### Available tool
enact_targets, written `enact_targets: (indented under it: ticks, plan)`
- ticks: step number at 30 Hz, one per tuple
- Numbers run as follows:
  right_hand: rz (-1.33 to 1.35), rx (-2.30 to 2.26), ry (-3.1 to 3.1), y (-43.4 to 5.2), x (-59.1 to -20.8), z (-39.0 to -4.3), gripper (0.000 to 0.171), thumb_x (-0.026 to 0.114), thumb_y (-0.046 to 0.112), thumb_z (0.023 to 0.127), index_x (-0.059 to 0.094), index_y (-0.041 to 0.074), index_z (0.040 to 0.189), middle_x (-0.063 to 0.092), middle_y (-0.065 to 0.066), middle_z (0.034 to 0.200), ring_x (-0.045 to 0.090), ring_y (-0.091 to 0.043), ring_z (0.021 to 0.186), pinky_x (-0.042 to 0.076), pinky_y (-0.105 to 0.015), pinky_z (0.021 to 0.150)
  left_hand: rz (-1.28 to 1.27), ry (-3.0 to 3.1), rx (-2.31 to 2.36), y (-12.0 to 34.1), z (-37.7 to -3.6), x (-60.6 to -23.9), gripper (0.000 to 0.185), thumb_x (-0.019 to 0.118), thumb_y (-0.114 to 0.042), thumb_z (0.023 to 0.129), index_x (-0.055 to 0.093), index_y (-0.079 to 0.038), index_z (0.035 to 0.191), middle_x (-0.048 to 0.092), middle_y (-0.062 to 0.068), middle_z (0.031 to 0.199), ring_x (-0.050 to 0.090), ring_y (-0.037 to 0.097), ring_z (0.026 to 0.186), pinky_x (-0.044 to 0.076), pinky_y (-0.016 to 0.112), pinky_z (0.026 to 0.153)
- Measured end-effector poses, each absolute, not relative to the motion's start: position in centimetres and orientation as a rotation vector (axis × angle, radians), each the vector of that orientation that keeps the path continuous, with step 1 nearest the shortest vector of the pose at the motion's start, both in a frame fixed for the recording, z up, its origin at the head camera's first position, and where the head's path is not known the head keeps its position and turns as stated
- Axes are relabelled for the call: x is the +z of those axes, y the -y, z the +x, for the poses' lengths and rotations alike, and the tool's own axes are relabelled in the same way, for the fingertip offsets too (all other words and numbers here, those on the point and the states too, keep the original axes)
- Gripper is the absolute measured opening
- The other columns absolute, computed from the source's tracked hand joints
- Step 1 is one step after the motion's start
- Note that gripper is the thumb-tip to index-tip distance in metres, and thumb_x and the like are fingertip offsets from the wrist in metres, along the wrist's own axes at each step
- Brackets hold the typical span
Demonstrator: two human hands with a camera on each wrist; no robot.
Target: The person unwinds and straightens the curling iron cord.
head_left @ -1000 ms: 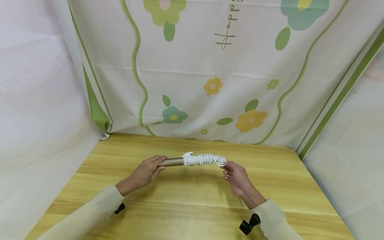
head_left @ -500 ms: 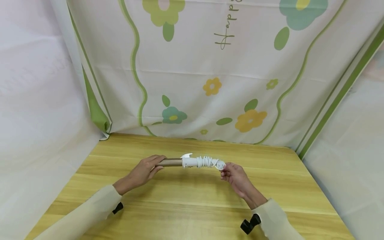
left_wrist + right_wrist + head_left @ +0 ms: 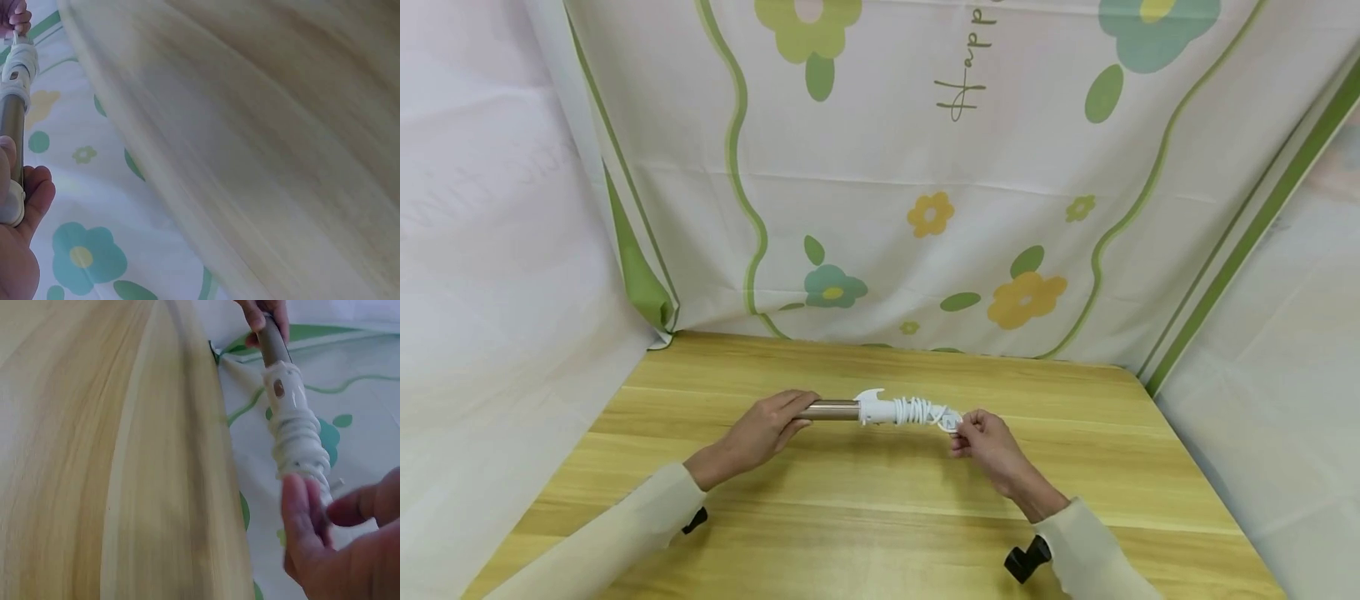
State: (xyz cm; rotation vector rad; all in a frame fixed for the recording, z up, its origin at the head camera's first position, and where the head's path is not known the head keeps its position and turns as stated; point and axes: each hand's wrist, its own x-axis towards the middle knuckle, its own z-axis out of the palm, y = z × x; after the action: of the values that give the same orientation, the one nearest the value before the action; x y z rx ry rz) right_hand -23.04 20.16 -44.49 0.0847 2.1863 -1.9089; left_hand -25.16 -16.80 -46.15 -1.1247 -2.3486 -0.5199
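Note:
A curling iron (image 3: 876,410) with a bronze barrel and white handle is held roughly level above the table. Its white cord (image 3: 912,410) is wound in several loops round the handle. My left hand (image 3: 760,429) grips the barrel near its tip, and in the left wrist view the thumb and fingers (image 3: 39,194) lie round it. At the handle end, my right hand (image 3: 996,450) pinches the cord with thumb and fingertips. The right wrist view shows these fingers (image 3: 300,519) close to the coils, partly hiding the cord's end.
The wooden table (image 3: 865,517) spreads below both hands. A floral cloth (image 3: 880,167) hangs along its back edge, with pale cloth walls (image 3: 497,250) at the sides. Black straps (image 3: 1026,560) show at the wrists.
The handle end of the curling iron has dipped slightly, and my right hand has shifted a little down with it, its fingers still at the cord. My left hand keeps its grip on the barrel.

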Motion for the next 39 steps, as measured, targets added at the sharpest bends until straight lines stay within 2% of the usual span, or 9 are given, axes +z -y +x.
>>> enact_targets:
  ticks: [3,5,10,17,23,31,39]
  plan:
    - [0.01,-1.936,-2.026,-21.2,-44.5,-23.2,0.021,0.039,0.011,0.106,0.048,-0.008,0.111,0.059,-0.01,0.097,0.062,-0.015,0.085,0.057,-0.033,0.086,-1.111,2.363,-0.525,16.8,-25.1,-46.2,0.04,0.073,-0.007,0.088,0.061,-0.004,0.126,0.067,0.008,0.111,0.068,0.016,0.091,0.057,0.029,0.072]
    - [-0.012,-1.973,-1.923,-21.7,-44.6,-23.5,0.029,0.041,0.02,0.107,0.049,-0.007,0.115,0.059,-0.008,0.098,0.062,-0.015,0.088,0.056,-0.032,0.089,-1.108,2.371,-0.53,16.9,-25.1,-46.1,0.04,0.073,-0.007,0.089,0.061,-0.004,0.126,0.067,0.009,0.111,0.068,0.016,0.091,0.057,0.029,0.072]
    - [0.069,-2.013,-1.915,-21.4,-45.0,-23.9,0.041,0.055,0.035,0.102,0.053,-0.004,0.112,0.062,-0.003,0.089,0.063,-0.014,0.082,0.057,-0.03,0.084,-1.11,2.372,-0.527,16.8,-25.1,-46.0,0.039,0.072,-0.008,0.09,0.06,-0.003,0.126,0.067,0.01,0.113,0.068,0.017,0.092,0.057,0.03,0.073]
    - [0.124,-1.998,-1.996,-20.8,-45.0,-23.7,0.025,0.059,0.022,0.101,0.057,-0.003,0.105,0.064,-0.003,0.083,0.062,-0.014,0.077,0.058,-0.027,0.075,-1.13,2.335,-0.516,16.8,-25.2,-46.2,0.04,0.073,-0.006,0.088,0.06,-0.003,0.125,0.067,0.009,0.111,0.068,0.016,0.091,0.057,0.029,0.071]
    - [0.108,-1.942,-2.045,-20.6,-45.0,-23.6,0.025,0.058,0.022,0.101,0.056,-0.004,0.104,0.062,-0.005,0.085,0.06,-0.012,0.075,0.057,-0.025,0.073,-1.149,2.315,-0.517,16.9,-25.2,-46.4,0.041,0.074,-0.004,0.087,0.061,-0.003,0.125,0.067,0.007,0.108,0.067,0.014,0.088,0.056,0.027,0.07]
    - [0.09,-1.918,-2.104,-20.4,-45.3,-23.5,0.02,0.056,0.014,0.102,0.046,-0.002,0.104,0.059,-0.003,0.078,0.056,-0.01,0.065,0.055,-0.026,0.065,-1.139,2.323,-0.499,16.7,-25.2,-46.2,0.042,0.074,-0.006,0.087,0.06,-0.004,0.127,0.066,0.009,0.113,0.068,0.017,0.094,0.057,0.03,0.074]
    - [0.043,-1.929,-2.09,-20.7,-45.5,-23.4,0.028,0.057,0.013,0.101,0.039,-0.002,0.117,0.066,-0.005,0.09,0.066,-0.022,0.089,0.059,-0.034,0.077,-1.114,2.338,-0.517,16.7,-25.1,-46.3,0.04,0.074,-0.007,0.087,0.061,-0.002,0.125,0.067,0.01,0.111,0.068,0.018,0.091,0.058,0.031,0.072]
